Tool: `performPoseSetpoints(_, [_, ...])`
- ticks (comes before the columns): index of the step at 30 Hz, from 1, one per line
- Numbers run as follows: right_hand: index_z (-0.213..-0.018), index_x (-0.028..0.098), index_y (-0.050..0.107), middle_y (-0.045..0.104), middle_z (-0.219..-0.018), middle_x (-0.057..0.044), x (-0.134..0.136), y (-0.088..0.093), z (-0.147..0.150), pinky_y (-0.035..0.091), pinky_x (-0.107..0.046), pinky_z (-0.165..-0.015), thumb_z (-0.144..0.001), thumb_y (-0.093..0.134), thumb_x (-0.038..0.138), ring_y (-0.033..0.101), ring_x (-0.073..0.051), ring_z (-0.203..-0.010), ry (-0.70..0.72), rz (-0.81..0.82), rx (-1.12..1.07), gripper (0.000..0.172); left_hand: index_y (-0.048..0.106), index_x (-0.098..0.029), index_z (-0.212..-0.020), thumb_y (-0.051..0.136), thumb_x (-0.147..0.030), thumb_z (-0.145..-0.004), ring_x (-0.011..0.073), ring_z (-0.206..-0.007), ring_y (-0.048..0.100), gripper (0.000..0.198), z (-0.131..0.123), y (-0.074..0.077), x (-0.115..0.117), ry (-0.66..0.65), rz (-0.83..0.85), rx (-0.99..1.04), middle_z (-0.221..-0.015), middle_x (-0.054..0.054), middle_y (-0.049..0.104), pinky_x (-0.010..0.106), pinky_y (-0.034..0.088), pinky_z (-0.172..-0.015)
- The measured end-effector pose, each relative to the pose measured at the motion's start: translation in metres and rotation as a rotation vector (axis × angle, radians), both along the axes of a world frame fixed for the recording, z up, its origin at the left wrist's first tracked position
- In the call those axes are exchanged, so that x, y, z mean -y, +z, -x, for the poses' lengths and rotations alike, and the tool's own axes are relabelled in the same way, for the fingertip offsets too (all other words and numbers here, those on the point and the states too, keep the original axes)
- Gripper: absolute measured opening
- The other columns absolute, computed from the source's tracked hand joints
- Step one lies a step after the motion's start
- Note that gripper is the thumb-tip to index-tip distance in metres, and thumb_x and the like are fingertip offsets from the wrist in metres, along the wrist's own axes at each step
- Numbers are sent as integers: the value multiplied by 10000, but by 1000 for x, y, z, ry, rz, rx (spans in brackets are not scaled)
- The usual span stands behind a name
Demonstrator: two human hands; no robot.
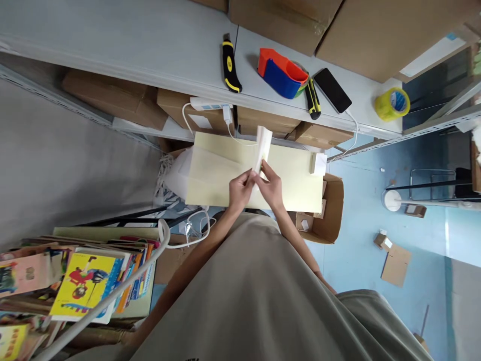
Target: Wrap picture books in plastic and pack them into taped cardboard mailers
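Note:
My left hand (240,188) and my right hand (271,186) meet over a pale yellow sheet (218,173) that lies on a low surface in front of me. Both hands pinch the lower end of a small white folded paper (263,145), which stands up and curls away from me. Fingers of both hands are closed on it. A small white and yellow slip (317,163) lies at the sheet's right edge.
A grey shelf (150,45) ahead carries two yellow-black utility knives (230,65), a red-blue tape dispenser (282,74), a charging phone (332,90) and a yellow tape roll (392,104). Cardboard boxes (379,35) stand above. Books (86,283) are stacked at left; an open carton (330,210) sits at right.

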State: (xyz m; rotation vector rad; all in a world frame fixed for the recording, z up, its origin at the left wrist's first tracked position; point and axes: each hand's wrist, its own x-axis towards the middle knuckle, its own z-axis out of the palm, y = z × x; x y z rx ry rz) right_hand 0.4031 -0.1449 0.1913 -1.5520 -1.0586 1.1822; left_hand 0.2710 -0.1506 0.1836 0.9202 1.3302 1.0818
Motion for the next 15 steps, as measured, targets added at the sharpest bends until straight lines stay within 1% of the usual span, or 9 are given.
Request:
performPoseSetpoints(1, [-1368, 214, 809, 856, -1324, -111, 0, 3, 2, 689, -446, -1057, -913, 801, 819, 783, -328, -1274, -3, 3, 29, 757, 874, -215, -985, 884, -629, -877, 312, -1045, 813, 429, -4, 2, 3, -48, 3, 24, -967, 59, 852, 375, 632, -940])
performPoseSetpoints(3, [-1148, 210, 827, 855, -1047, -75, -2, 6, -2, 680, -405, -934, -956, 738, 821, 786, -288, -1066, -35, 6, 82, 646, 908, -213, -1118, 940, -610, -824, 369, -1253, 813, 496, -8, 4, 6, -154, 4, 89, -1206, 109, 888, 460, 629, -1139])
performPoseSetpoints(5, [-1035, 211, 807, 827, -936, -68, -5, 4, -14, 662, -394, -878, -973, 686, 839, 774, -275, -988, -55, -6, 54, 643, 908, -211, -1213, 949, -632, -835, 402, -1413, 757, 568, -3, 2, 4, -208, -10, 118, -1384, 138, 857, 517, 576, -1267])
performPoseSetpoints(7, [-1058, 217, 807, 847, -992, -88, -7, 0, -27, 667, -407, -880, -945, 705, 854, 794, -297, -1043, -51, 1, -45, 655, 871, -219, -1335, 932, -648, -876, 404, -1541, 675, 631, 10, -6, -2, -134, -34, 83, -1548, 151, 784, 535, 532, -1325])
performPoseSetpoints(9, [-1116, 227, 812, 872, -1079, -110, -4, -2, -36, 689, -437, -896, -907, 754, 855, 812, -332, -1130, -47, 36, -144, 664, 820, -222, -1417, 956, -655, -853, 396, -1596, 624, 724, 27, -16, -11, 40, -36, 29, -1644, 166, 715, 523, 532, -1321])
performPoseSetpoints(10, [-1136, 231, 813, 879, -1106, -119, -1, -3, -39, 700, -455, -904, -896, 774, 851, 815, -346, -1162, -53, 52, -180, 666, 818, -212, -1395, 982, -667, -813, 394, -1574, 640, 757, 35, -22, -16, 116, -12, 26, -1621, 177, 726, 508, 552, -1295])
performPoseSetpoints(11, [-1153, 234, 812, 884, -1124, -125, 2, -4, -41, 708, -472, -916, -890, 789, 844, 816, -355, -1186, -57, 64, -205, 665, 830, -200, -1332, 1003, -687, -769, 389, -1514, 682, 764, 41, -26, -19, 149, 29, 51, -1547, 184, 769, 491, 582, -1249])
performPoseSetpoints(13, [-1178, 239, 805, 886, -1142, -131, 9, -6, -45, 711, -497, -945, -892, 798, 835, 817, -360, -1206, -51, 74, -230, 662, 852, -186, -1132, 1017, -742, -698, 366, -1305, 780, 725, 48, -33, -22, 117, 130, 153, -1294, 168, 861, 449, 649, -1098])
performPoseSetpoints(15, [-1184, 241, 790, 880, -1147, -131, 12, -11, -49, 701, -496, -952, -898, 788, 839, 813, -349, -1189, -35, 83, -210, 663, 840, -188, -977, 1005, -783, -680, 325, -1106, 811, 686, 49, -33, -20, 56, 184, 232, -1071, 127, 878, 401, 664, -944])
